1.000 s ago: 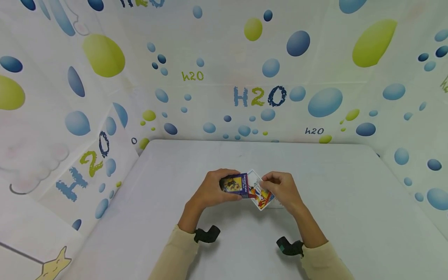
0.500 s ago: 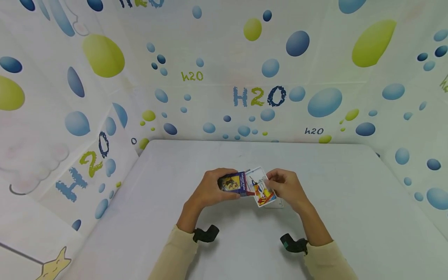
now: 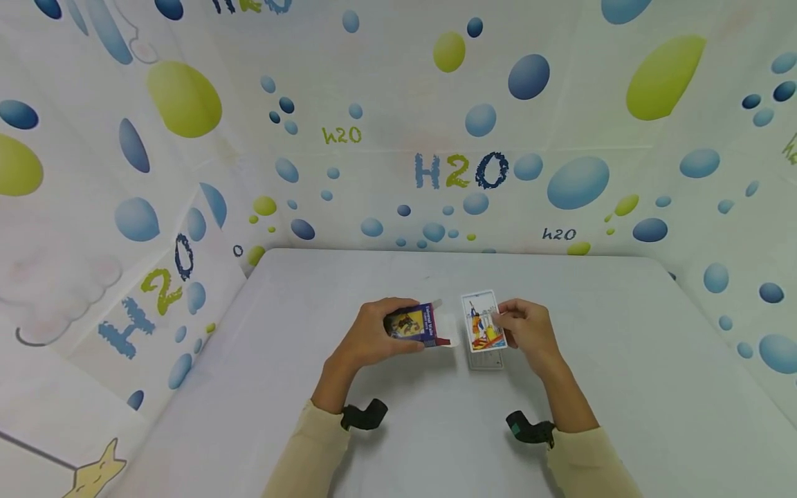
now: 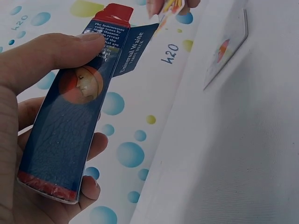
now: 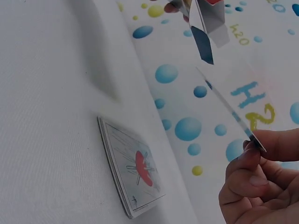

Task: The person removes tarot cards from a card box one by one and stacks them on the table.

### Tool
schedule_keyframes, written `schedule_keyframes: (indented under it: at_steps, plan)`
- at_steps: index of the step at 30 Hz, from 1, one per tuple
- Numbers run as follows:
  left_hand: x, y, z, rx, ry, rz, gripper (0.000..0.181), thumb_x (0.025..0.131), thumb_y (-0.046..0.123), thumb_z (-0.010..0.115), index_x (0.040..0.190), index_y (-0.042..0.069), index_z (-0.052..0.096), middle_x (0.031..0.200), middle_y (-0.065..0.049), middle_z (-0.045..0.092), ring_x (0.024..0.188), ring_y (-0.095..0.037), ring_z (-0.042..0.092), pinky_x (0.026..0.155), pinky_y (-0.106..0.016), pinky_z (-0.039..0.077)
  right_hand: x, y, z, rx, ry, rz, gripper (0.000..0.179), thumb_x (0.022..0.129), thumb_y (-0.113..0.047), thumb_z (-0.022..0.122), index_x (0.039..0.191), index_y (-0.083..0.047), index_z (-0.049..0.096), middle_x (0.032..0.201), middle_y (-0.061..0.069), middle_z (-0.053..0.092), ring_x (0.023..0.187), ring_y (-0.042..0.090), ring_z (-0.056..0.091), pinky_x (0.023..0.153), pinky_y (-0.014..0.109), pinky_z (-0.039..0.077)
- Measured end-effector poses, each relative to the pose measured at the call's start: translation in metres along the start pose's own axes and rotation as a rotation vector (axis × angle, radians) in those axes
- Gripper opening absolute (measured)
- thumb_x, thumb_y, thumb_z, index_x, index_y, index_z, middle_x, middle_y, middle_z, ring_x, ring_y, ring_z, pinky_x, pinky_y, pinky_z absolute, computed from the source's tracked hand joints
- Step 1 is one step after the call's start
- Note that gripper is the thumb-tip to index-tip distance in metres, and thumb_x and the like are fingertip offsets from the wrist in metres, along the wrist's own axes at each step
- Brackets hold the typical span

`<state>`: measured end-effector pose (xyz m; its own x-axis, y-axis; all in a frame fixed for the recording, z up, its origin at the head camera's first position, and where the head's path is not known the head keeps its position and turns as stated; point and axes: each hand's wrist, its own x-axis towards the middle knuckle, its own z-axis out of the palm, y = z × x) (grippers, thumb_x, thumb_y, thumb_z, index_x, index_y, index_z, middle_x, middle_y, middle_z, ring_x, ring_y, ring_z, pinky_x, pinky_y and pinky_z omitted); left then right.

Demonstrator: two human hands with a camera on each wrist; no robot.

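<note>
A blue and red tarot card box (image 3: pixel 411 324), printed "Universal Waite Tarot Deck", is gripped by my left hand (image 3: pixel 364 337) with thumb and fingers around it. Its end flaps stand unfolded toward the right, as the box (image 4: pixel 60 140) shows in the left wrist view. My right hand (image 3: pixel 530 333) pinches a tarot card (image 3: pixel 482 324) at its right edge, between thumb and fingers. Below that card a small stack of cards (image 3: pixel 487 360) lies on the table. The right wrist view shows the stack (image 5: pixel 135 168) face up, a red heart on top, apart from the pinched card.
The white table (image 3: pixel 299 387) reaches back to a curtain (image 3: pixel 386 83) with blue and green drops and "H2O" lettering. Dark wrist cameras sit on the left wrist (image 3: pixel 365 415) and the right wrist (image 3: pixel 529 429).
My right hand has drawn the card rightward away from the box and turned it more upright, over the stack. My left hand, with the box, has shifted slightly left.
</note>
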<state>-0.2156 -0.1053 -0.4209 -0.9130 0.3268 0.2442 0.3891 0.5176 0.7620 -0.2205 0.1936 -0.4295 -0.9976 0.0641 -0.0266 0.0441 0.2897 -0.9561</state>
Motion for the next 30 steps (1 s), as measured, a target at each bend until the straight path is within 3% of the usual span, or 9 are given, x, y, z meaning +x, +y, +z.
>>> schedule_keyframes:
  at_steps: [14,30]
  plan:
    - [0.000,0.000,-0.002,-0.005,0.004,0.006,0.068,0.070,0.032,0.092,0.132,0.019,0.068,0.132,-0.001,0.066,0.112,-0.020,0.059,0.095,-0.042,0.052,0.005,0.012,-0.004,-0.097,-0.009,0.117,0.020,0.094,-0.016,0.069,0.097,0.004,0.066,0.072,0.007,0.063,0.059,0.016,0.053,0.051,0.026,0.046]
    - [0.001,0.002,0.000,-0.002,-0.009,-0.009,0.068,0.071,0.033,0.092,0.133,0.022,0.067,0.134,0.000,0.065,0.114,-0.020,0.058,0.097,-0.043,0.051,0.005,0.020,0.001,-0.180,-0.025,0.136,0.020,0.093,-0.017,0.070,0.093,0.003,0.068,0.067,0.007,0.062,0.057,0.017,0.052,0.051,0.029,0.046]
